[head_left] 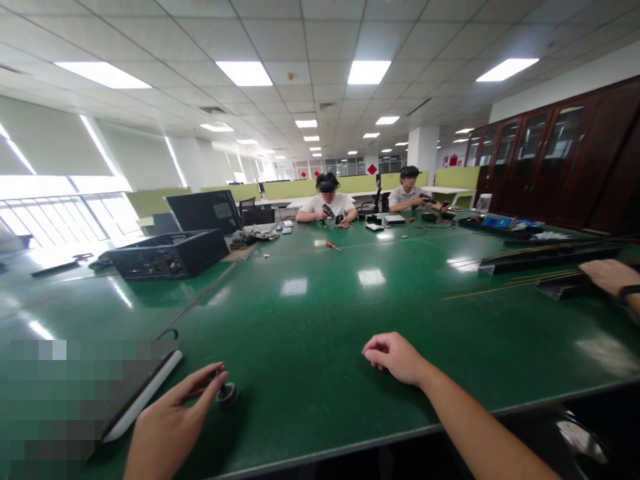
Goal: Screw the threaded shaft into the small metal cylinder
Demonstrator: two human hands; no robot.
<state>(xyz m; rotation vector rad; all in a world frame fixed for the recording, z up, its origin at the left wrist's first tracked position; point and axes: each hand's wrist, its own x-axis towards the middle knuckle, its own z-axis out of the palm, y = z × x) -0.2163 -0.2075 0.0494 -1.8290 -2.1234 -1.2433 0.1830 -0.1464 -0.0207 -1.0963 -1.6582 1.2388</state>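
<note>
Left hand (167, 417) low on the left, thumb and fingertips closed on the top of a small round dark part (228, 396). The part is just over or on the green surface (320, 313) (can't tell if its underside touches). Right hand (400, 360) near the front edge, right of the part and well apart from it, fingers loosely curled, nothing visible in it; can't tell if thumb and fingers meet.

Left of the left hand: slim dark item with a pale edge (145, 398), partly pixelated. Farther back left, open black computer case (170, 257). Red-handled screwdriver (333, 246) lies toward the far side. Far right, another person's hand (610, 275) rests by a black metal channel (565, 287), thin brass-coloured rods (480, 295) beside it. Across the surface, two seated people, one in white (320, 205), one in a light shirt (401, 197), each with a dark tool in hand.
</note>
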